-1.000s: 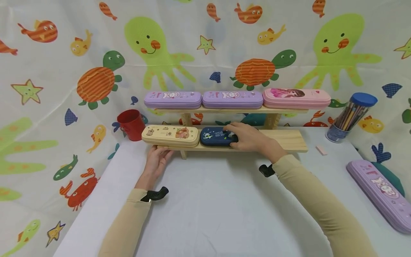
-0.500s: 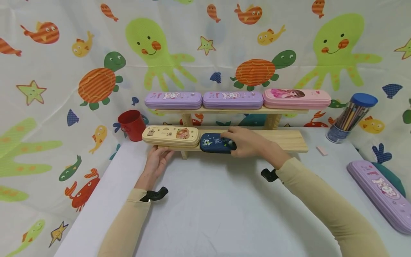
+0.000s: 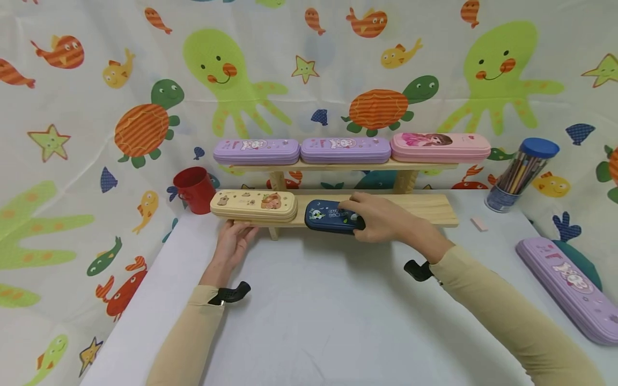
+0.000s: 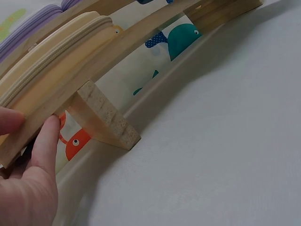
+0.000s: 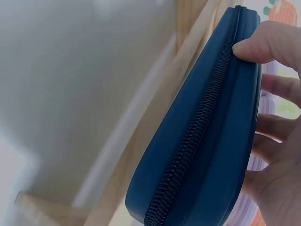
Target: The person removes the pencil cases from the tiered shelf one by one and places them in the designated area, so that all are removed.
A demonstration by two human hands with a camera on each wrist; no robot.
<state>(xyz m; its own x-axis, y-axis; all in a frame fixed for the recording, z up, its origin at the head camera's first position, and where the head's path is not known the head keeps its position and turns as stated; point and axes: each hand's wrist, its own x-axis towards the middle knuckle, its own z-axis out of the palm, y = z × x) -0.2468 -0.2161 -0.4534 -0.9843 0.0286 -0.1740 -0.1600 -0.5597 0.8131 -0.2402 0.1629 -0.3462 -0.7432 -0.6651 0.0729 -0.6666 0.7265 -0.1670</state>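
Observation:
My right hand grips a navy zippered pencil case with a panda print. In the right wrist view, the thumb presses the zip side of the case and the fingers lie along its top. The case overlaps the lower board's front edge in the head view. My left hand holds the lower board of a wooden shelf near its left end. In the left wrist view, a fingertip rests on the board's front while other fingers reach underneath. Just above sits a cream pencil case with bear pictures.
Along the top board stand two purple pencil cases and a pink one. A red bucket is left of the shelf. On the right are a tub of pencils, a pale pink eraser and another purple case.
My right hand has drawn the navy pencil case forward from the lower board, past its front edge, then slightly right. My left hand keeps its hold on the shelf.

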